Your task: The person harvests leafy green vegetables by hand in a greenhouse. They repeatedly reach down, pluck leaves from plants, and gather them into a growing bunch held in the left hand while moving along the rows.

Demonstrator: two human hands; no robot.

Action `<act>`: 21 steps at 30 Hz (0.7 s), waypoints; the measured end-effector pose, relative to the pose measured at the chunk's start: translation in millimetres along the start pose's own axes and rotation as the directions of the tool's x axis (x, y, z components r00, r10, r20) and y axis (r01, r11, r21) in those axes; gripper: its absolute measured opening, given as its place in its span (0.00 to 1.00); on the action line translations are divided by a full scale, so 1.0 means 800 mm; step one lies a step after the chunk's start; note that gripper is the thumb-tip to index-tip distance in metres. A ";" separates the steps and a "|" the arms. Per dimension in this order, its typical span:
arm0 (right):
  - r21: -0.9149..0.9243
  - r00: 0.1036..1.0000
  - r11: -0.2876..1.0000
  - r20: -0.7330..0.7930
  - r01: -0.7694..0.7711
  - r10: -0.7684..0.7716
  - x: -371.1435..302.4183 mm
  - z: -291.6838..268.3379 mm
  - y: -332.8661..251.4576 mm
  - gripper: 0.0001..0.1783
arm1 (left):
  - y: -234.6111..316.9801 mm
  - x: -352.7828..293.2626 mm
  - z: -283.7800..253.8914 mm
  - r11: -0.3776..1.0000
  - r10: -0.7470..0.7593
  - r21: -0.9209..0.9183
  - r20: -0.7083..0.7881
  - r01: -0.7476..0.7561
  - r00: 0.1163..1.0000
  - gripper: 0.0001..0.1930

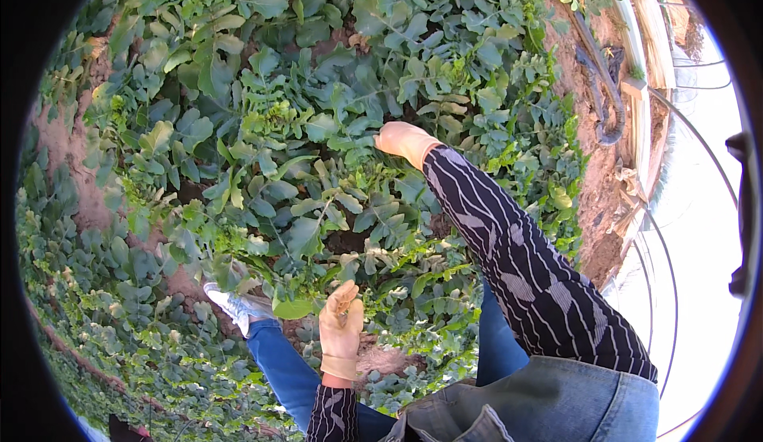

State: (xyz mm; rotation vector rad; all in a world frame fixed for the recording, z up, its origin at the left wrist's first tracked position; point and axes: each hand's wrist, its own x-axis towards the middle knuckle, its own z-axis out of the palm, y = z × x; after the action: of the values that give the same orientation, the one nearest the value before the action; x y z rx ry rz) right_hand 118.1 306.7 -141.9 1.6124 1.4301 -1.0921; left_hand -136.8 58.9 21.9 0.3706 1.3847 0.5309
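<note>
Leafy plants (pixel 306 235): found all around the shoe (pixel 230 307), most thickly above it and to its right; lobed leaves are carried, with paler young growth among them.
Broad leaf (pixel 292 308): seen just right of the shoe, lighter and smoother than the growth above it.
Right hand (pixel 404 141): held well above and to the right of the shoe, its fingers lost among the foliage; whether anything is grasped cannot be told.
Left hand (pixel 341 331): held to the right of the shoe, past the broad leaf; fingers loosely curled, thumb apart, nothing seen between them.
Work done: little can be confirmed — no gathered pile, bundle or container is seen near the shoe, and no picked stem is visible in either hand.
Work left: judged to be most of it, since dense standing growth is seen on every side of the shoe; how much has been gone through cannot be told.
Sleeve (pixel 517 259): black with pale wavy lines, stretched to the right of the shoe.
Bare soil (pixel 600 203): exposed far to the right of the shoe, beyond the plants.
White sheeting (pixel 707 203): seen farthest right of the shoe — crossed by thin dark lines.
</note>
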 end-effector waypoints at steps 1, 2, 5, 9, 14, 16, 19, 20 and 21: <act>-0.122 0.987 0.980 0.031 0.160 -0.157 0.011 0.006 0.001 0.22 | 0.002 -0.001 0.001 0.998 0.050 0.031 0.018 -0.050 0.999 0.20; -0.251 0.949 0.915 0.082 0.316 -0.306 0.022 0.011 0.004 0.19 | 0.004 -0.003 0.002 0.996 0.058 0.071 0.026 -0.060 0.998 0.20; -0.467 0.932 0.816 0.054 0.341 -0.358 0.046 0.027 0.010 0.14 | 0.010 -0.007 0.001 0.983 0.090 0.154 0.087 -0.102 0.992 0.19; -0.172 0.992 0.979 -0.042 0.113 -0.122 0.047 0.035 0.022 0.18 | 0.021 -0.007 -0.005 0.980 0.114 0.159 0.061 -0.122 0.992 0.19; 0.066 0.988 0.998 -0.156 0.009 0.002 0.032 0.012 0.014 0.17 | 0.027 -0.006 -0.017 0.983 0.123 0.134 0.026 -0.126 0.992 0.19; 0.584 0.938 0.809 -0.242 -0.063 0.247 0.017 -0.008 0.009 0.11 | 0.026 -0.007 -0.022 0.976 0.166 0.141 0.027 -0.168 0.986 0.19; 0.941 0.807 0.025 -0.304 0.339 0.507 -0.038 -0.024 0.002 0.04 | 0.025 -0.006 -0.024 0.989 0.128 0.078 -0.013 -0.127 0.992 0.19; 0.896 0.814 -0.012 -0.398 0.444 0.424 -0.067 -0.023 -0.002 0.04 | 0.025 -0.006 -0.024 0.993 0.103 0.050 0.000 -0.103 0.995 0.21; 0.854 0.786 0.145 -0.517 0.500 0.337 -0.101 -0.016 -0.008 0.03 | 0.026 -0.005 -0.024 0.994 0.103 0.021 0.015 -0.104 0.995 0.23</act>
State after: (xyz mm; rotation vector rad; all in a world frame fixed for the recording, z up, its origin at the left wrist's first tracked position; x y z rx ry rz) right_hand 110.8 287.7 -61.9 3.1839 1.0662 -1.9658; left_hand -158.8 72.8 33.4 0.4649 1.3635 0.5977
